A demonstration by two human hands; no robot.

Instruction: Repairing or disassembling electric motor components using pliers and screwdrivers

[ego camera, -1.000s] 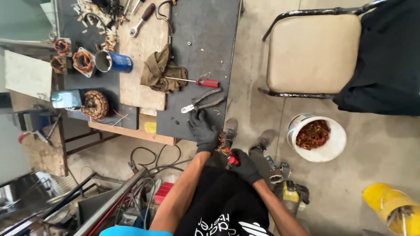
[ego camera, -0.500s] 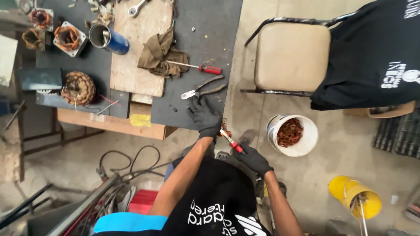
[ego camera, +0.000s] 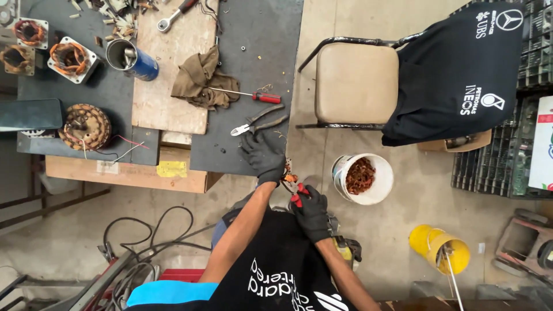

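Left hand (ego camera: pixel 264 155), black-gloved, hangs just off the bench's (ego camera: pixel 253 40) near edge, fingers curled shut on a small bunch of copper wire (ego camera: pixel 288 176). Right hand (ego camera: pixel 311 212), also gloved, sits just below it, closed around red-handled cutters (ego camera: pixel 295 193) whose tip meets the wire. Both hands work in the gap between bench edge and white bucket (ego camera: pixel 363 178).

On the bench, close to the near edge: pliers (ego camera: pixel 258 121), just above the left hand. Beyond them a red screwdriver (ego camera: pixel 247 94), its shaft over a brown rag (ego camera: pixel 201 80). Board (ego camera: pixel 167 69) takes the bench's middle; blue can (ego camera: pixel 131 59) at the board's left edge.

Bucket holds copper scrap, stands on the floor just right of the hands. Chair (ego camera: pixel 356 83) beyond it, near the bench's right edge, a black shirt (ego camera: pixel 461 69) draped on its back. Yellow bucket (ego camera: pixel 439 249) well apart, lower right. Bare concrete shows between bench, chair and buckets.
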